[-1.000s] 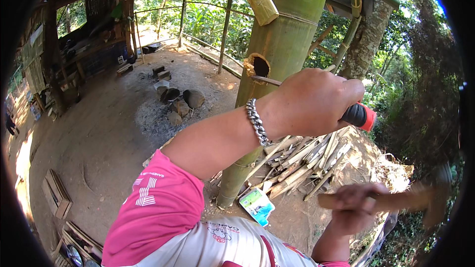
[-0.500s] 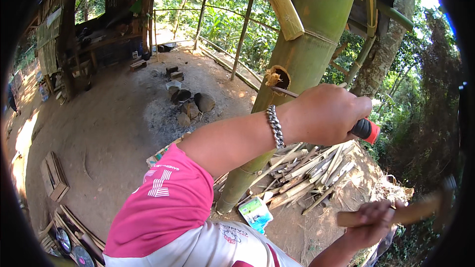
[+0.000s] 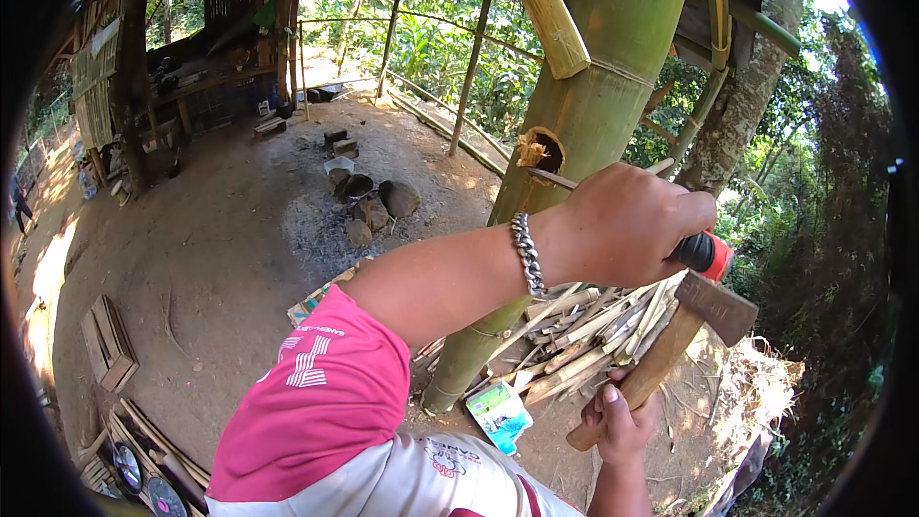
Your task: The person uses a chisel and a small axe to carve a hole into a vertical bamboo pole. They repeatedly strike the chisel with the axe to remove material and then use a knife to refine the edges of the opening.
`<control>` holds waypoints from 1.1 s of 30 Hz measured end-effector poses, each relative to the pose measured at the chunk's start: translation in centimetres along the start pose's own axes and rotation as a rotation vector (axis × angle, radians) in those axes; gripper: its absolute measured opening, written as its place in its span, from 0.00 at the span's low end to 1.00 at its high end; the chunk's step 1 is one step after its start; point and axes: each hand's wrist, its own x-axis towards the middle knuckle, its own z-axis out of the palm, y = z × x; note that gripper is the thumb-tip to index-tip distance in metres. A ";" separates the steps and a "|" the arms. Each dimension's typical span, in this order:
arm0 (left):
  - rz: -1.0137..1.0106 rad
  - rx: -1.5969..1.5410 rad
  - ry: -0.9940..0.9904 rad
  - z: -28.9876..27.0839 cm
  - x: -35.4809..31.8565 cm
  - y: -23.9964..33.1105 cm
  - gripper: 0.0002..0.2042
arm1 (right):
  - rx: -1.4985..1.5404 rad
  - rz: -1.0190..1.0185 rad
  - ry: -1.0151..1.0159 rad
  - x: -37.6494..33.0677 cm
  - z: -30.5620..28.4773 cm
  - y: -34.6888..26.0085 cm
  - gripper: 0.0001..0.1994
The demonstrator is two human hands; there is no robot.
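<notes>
My left hand (image 3: 637,225), a chain bracelet at its wrist, is closed round a chisel (image 3: 706,256) with a black and red handle. The metal blade reaches to the lower rim of a round hole (image 3: 544,150) in a thick upright green bamboo pole (image 3: 613,67). Frayed pale fibres (image 3: 529,149) stick out at the hole's left side. Lower right, my right hand (image 3: 622,421) grips the wooden handle of a hammer (image 3: 716,306). Its metal head is right by the red end of the chisel; whether they touch I cannot tell.
Split wood (image 3: 593,335) is heaped behind the pole's foot, near a green and blue packet (image 3: 500,414). Above the hole, a cut pole (image 3: 546,14) slants down across the bamboo. Farther back are stones and a dark pot (image 3: 354,187) on ash. A wooden crate (image 3: 108,343) lies at left.
My right hand has swung the hammer up and left, from the lower right to the chisel's butt end. My left hand and the chisel stay nearly in place.
</notes>
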 end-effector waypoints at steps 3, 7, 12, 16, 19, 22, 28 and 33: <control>0.063 -0.282 0.395 -3.0 -1.2 0.0 0.12 | -0.004 -0.085 0.180 -1.2 -2.6 3.0 0.11; 0.009 -0.561 0.926 -13.2 -3.1 0.2 0.07 | -0.025 0.045 0.315 -2.9 -5.0 5.0 0.11; -0.214 -0.248 0.915 -15.1 -5.9 -1.5 0.11 | 0.059 0.139 0.410 -4.6 -6.0 7.4 0.12; -0.682 -0.137 0.494 -9.9 -9.1 -6.2 0.10 | 0.100 0.185 0.427 -4.7 -5.3 9.0 0.13; -0.494 0.119 0.219 -6.1 -11.4 -7.8 0.22 | 0.109 0.231 0.394 -4.4 -3.8 10.1 0.13; -0.467 0.092 0.408 -2.2 -11.8 -6.7 0.25 | 0.108 0.278 0.388 -4.1 -2.1 10.7 0.13; -0.379 -0.001 0.632 0.4 -11.7 -8.1 0.24 | 0.136 0.306 0.513 -3.1 2.6 11.0 0.13; -0.326 -0.113 0.654 0.8 -12.7 -8.5 0.22 | 0.104 0.304 0.605 -3.2 4.7 11.9 0.13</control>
